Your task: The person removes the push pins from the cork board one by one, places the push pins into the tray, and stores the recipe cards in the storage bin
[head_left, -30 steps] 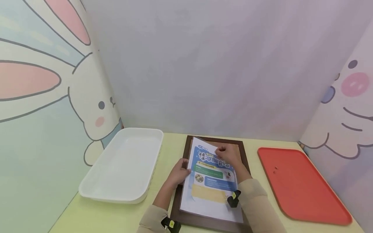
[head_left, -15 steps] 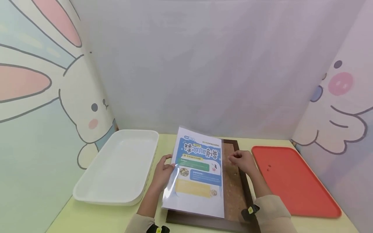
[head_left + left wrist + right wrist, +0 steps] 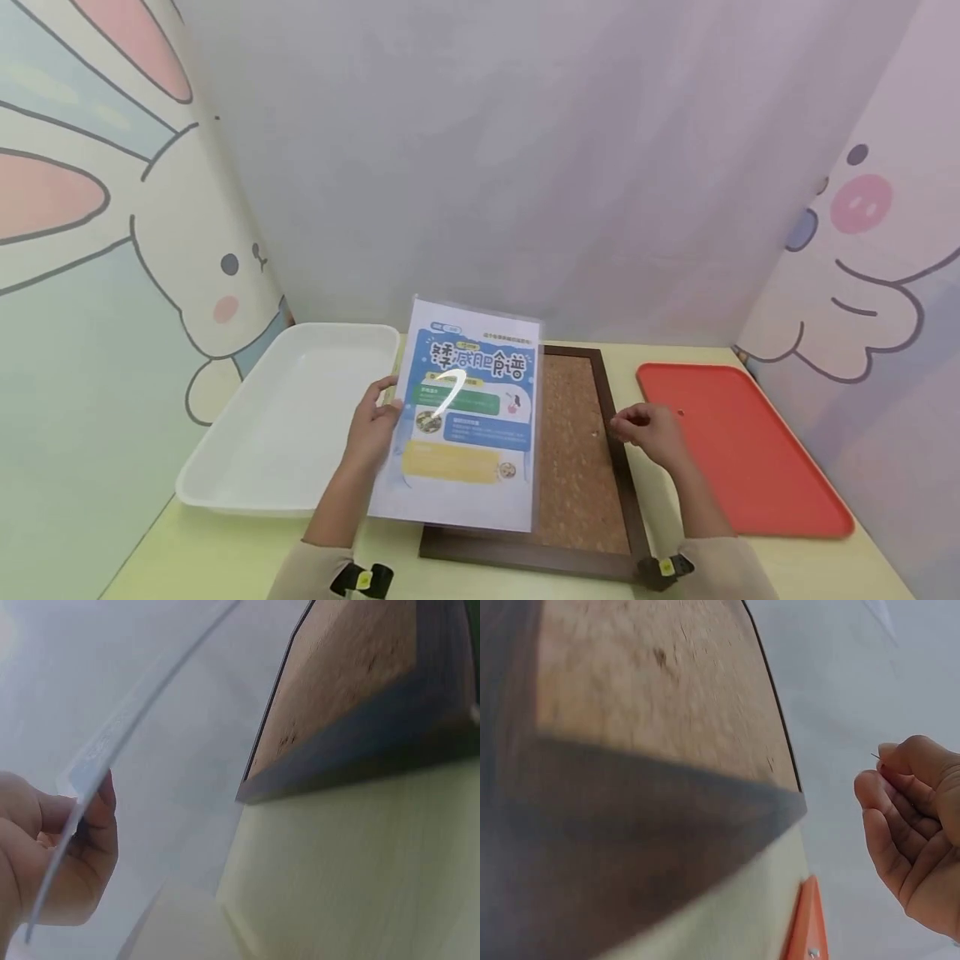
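My left hand [image 3: 372, 427] pinches the left edge of a laminated poster sheet [image 3: 468, 417], blue, green and yellow with printed text. The sheet is lifted and tilted above the left part of a cork board [image 3: 577, 450] with a dark brown frame, covering that part. In the left wrist view the sheet shows edge-on between thumb and fingers. My right hand [image 3: 651, 433] is over the board's right frame edge, thumb and index finger pinched together. In the right wrist view a thin pin point sticks out from that pinch of the right hand [image 3: 919, 825]; it looks like a thumbtack, its head mostly hidden.
A white plastic tray [image 3: 197, 479] stands on the left of the pale yellow table [image 3: 442, 575]. On the right lies a red tray [image 3: 772, 467] with a tiny thing on it [image 3: 681, 412]. Cartoon-printed walls close in both sides, and a pale curtain hangs behind.
The sheet has come up off the cork board and moved left with my left hand, baring the board's right part. My right hand has moved away from the sheet to the right.
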`<state>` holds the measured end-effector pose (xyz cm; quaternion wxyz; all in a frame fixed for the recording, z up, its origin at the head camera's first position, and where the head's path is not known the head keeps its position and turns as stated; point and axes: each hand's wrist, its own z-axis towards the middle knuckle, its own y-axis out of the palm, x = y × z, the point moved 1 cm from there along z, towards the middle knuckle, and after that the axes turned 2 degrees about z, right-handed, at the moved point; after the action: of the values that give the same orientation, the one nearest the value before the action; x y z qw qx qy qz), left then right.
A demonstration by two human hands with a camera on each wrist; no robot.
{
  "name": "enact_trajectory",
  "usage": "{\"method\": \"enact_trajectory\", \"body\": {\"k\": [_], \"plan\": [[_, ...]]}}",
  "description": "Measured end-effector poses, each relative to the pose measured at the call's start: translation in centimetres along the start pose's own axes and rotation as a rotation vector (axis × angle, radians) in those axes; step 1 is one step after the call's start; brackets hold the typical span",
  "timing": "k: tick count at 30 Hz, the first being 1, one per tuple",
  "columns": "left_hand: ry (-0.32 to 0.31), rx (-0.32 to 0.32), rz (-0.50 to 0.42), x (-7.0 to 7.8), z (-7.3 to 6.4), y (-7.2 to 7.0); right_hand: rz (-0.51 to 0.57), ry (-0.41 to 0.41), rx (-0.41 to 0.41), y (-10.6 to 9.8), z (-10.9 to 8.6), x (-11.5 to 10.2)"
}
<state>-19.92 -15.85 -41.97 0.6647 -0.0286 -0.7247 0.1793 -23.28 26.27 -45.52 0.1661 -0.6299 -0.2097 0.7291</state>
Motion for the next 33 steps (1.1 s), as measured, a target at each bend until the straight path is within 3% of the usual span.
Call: {"method": "enact_trajectory", "body": {"k": [11, 15, 21, 27, 31, 33], "plan": [[-0.050, 0.117, 0.138, -0.8, 0.9, -6.8, -0.030, -0.001, 0.062, -5.9, -4.0, 1.9], [-0.078, 0.163, 0.158, -1.1, 1.4, -9.4, -0.031, 0.063, 0.076, -8.2, -5.0, 3.0], [-0.089, 0.214, 0.191, -2.2, 2.4, -13.4, 0.058, 0.176, 0.100, -11.4, -5.8, 5.3], [-0.162, 0.197, 0.196, -4.1, 4.0, -17.2, 0.067, 0.283, 0.081, -13.7, -5.9, 6.9], [-0.221, 0.193, 0.207, -5.4, 4.7, -18.9, 0.053, 0.297, 0.065, -14.4, -6.0, 8.1], [-0.220, 0.193, 0.237, -5.8, 4.9, -19.6, 0.038, 0.306, 0.072, -14.7, -6.0, 8.7]]}}
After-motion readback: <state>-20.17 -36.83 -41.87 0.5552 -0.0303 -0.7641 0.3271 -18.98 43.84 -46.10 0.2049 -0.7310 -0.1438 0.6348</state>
